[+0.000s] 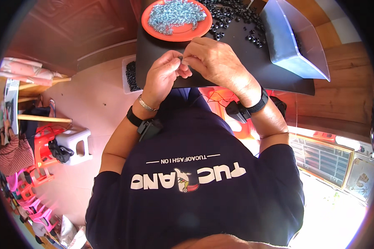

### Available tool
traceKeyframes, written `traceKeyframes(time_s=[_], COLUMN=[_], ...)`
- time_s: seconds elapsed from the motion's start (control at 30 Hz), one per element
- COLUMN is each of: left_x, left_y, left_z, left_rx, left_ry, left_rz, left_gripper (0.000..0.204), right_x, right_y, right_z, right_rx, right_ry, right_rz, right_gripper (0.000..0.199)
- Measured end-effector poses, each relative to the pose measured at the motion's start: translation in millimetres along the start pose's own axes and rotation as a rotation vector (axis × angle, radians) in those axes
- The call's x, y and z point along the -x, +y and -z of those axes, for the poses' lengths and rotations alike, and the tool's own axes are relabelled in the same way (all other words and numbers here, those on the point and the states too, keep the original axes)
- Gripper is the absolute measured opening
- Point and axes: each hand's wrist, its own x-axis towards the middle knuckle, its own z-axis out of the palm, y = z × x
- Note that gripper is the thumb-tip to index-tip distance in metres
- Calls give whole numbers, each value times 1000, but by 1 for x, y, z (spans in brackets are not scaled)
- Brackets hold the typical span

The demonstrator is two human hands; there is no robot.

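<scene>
My left hand (164, 74) is closed, thumb and fingers pinching a small black part (180, 58) over the near edge of the black table. Right against it, my right hand (212, 60) is closed too, its thumb and fingertips pressed together at that part. Whatever sits between the right fingertips is too small to make out. Just beyond both hands stands an orange-red plate (148, 34) bearing a heap of small shiny silver pieces (174, 15). Many small round black parts (224, 16) lie loose on the table (245, 62) to the plate's right.
A clear plastic bin (278, 37) stands at the table's right, black parts inside. Below the table's left edge is a clear container (126, 76) of black pieces (131, 74). Further left are a white stool (77, 143), red stools (43, 145) and another person (14, 153).
</scene>
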Motion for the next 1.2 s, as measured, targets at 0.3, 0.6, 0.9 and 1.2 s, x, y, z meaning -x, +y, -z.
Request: traceKeyframes(time_s=[0.3, 0.6, 0.9, 1.2], left_x=[-2, 0, -3, -4], left_y=[2, 3, 2, 2], left_z=[5, 2, 4, 4], left_rx=[93, 68, 112, 103], left_ry=[-132, -113, -90, -96], left_rz=[-5, -20, -24, -2], left_gripper=[22, 23, 20, 19], right_x=[-4, -1, 16, 20], right_y=[13, 30, 176, 201], right_z=[-10, -4, 51, 32], right_rx=[-412, -588, 428, 602], right_ry=[-55, -102, 89, -148], right_rz=[-294, -328, -644, -715], right_gripper=[18, 22, 19, 19])
